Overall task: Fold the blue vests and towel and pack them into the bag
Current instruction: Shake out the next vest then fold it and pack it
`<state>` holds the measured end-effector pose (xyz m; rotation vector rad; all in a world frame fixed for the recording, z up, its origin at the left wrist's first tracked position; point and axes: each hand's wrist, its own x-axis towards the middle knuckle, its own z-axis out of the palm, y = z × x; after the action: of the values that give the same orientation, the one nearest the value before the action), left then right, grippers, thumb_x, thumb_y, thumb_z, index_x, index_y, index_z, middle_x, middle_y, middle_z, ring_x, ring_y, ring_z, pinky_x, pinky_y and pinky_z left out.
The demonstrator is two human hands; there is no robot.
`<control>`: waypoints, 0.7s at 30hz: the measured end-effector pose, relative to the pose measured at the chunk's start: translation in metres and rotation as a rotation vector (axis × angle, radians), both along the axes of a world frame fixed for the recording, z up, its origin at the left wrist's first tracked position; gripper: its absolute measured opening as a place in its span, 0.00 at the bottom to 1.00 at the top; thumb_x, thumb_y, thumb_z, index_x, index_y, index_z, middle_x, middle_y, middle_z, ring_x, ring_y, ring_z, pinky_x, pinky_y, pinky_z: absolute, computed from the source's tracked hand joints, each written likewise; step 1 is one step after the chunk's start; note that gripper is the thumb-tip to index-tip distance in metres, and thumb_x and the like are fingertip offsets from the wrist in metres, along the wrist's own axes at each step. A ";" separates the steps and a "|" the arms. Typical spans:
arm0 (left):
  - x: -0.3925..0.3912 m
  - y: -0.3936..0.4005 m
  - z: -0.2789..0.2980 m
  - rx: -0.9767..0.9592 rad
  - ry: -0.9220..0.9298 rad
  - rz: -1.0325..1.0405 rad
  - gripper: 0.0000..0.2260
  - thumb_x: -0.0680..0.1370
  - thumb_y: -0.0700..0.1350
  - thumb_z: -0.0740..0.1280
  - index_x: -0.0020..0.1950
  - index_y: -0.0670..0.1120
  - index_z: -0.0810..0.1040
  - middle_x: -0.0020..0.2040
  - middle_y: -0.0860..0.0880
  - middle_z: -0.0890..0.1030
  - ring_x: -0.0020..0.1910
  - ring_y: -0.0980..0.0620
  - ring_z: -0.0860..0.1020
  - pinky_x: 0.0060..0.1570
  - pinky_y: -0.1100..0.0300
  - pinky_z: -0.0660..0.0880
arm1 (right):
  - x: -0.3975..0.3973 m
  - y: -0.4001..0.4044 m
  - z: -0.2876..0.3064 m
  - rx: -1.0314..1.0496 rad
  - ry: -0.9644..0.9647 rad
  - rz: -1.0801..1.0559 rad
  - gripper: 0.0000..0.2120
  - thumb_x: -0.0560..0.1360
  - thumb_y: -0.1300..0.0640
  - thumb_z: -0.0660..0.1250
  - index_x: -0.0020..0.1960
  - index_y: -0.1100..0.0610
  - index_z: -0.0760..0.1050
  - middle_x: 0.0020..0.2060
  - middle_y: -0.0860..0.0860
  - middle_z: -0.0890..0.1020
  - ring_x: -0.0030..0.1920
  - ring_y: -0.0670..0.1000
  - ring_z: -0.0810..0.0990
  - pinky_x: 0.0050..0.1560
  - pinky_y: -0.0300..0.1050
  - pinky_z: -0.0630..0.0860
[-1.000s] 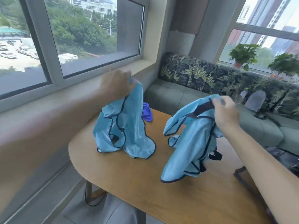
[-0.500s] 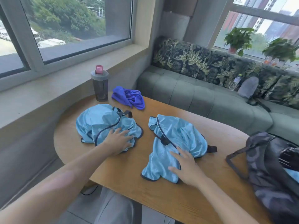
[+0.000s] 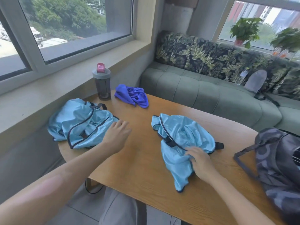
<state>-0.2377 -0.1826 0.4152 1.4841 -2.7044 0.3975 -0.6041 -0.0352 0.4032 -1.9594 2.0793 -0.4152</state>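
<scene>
Two light blue vests with dark trim lie crumpled on the wooden table [image 3: 142,161]. The left vest [image 3: 81,122] sits near the window side, the right vest [image 3: 180,137] near the middle. My left hand [image 3: 116,135] is open with spread fingers, just right of the left vest's edge. My right hand [image 3: 201,163] rests on the right vest's lower half, and its bent fingers and thumb pinch the fabric by the dark trim. A crumpled deep blue towel [image 3: 131,95] lies at the table's far side. The dark patterned bag [image 3: 279,159] stands open at the table's right end.
A grey shaker bottle [image 3: 102,85] with a pink cap stands by the window ledge, next to the towel. A green sofa [image 3: 203,91] with leaf-print cushions runs behind the table. Another small bag [image 3: 256,82] leans on its cushions.
Both vests were held up a second ago and now lie on the table. Since half a second ago my left hand has come off the left vest and my right hand's fingers have curled into the right vest.
</scene>
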 end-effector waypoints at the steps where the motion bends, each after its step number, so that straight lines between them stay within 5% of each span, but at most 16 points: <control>1: -0.013 0.003 0.001 0.034 0.066 -0.028 0.16 0.66 0.43 0.79 0.52 0.50 0.83 0.62 0.46 0.80 0.59 0.41 0.78 0.56 0.48 0.77 | -0.016 -0.001 0.005 -0.024 0.156 0.027 0.21 0.75 0.68 0.64 0.55 0.42 0.79 0.70 0.45 0.76 0.74 0.52 0.69 0.72 0.55 0.65; 3: -0.040 0.007 0.000 0.124 0.209 -0.083 0.13 0.75 0.47 0.73 0.59 0.50 0.81 0.65 0.48 0.77 0.64 0.43 0.75 0.60 0.49 0.74 | -0.043 0.004 0.025 0.058 0.404 -0.055 0.27 0.71 0.69 0.63 0.60 0.41 0.77 0.78 0.47 0.65 0.79 0.57 0.58 0.76 0.59 0.56; 6: -0.079 0.008 0.002 0.225 0.293 -0.092 0.14 0.82 0.49 0.65 0.67 0.48 0.75 0.69 0.49 0.73 0.67 0.44 0.71 0.63 0.50 0.71 | -0.063 0.021 0.041 0.185 0.517 -0.172 0.27 0.77 0.66 0.61 0.71 0.44 0.72 0.82 0.49 0.52 0.81 0.56 0.46 0.79 0.56 0.46; 12: -0.140 0.000 -0.002 0.527 0.585 -0.021 0.16 0.82 0.50 0.66 0.65 0.45 0.67 0.61 0.45 0.76 0.61 0.41 0.73 0.58 0.48 0.72 | -0.025 0.061 0.024 0.166 -0.028 -0.107 0.20 0.84 0.59 0.56 0.74 0.46 0.69 0.78 0.43 0.62 0.78 0.46 0.57 0.75 0.41 0.56; 16: -0.157 0.003 -0.009 0.578 0.542 -0.017 0.24 0.79 0.48 0.69 0.72 0.47 0.63 0.52 0.44 0.78 0.55 0.41 0.76 0.51 0.47 0.75 | -0.003 0.070 0.005 0.195 0.048 -0.110 0.27 0.86 0.51 0.56 0.82 0.42 0.52 0.80 0.41 0.57 0.79 0.49 0.56 0.77 0.48 0.59; 21: -0.151 0.023 -0.014 0.697 0.484 -0.022 0.13 0.75 0.39 0.66 0.57 0.45 0.69 0.48 0.43 0.79 0.46 0.41 0.78 0.46 0.45 0.77 | 0.001 0.056 0.005 0.132 0.192 -0.179 0.26 0.85 0.43 0.52 0.81 0.45 0.51 0.64 0.49 0.73 0.58 0.53 0.77 0.53 0.48 0.75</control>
<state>-0.3890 -0.1593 0.4007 1.3955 -2.5355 -0.8779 -0.6031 0.0207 0.4080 -1.8077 2.3454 -0.1227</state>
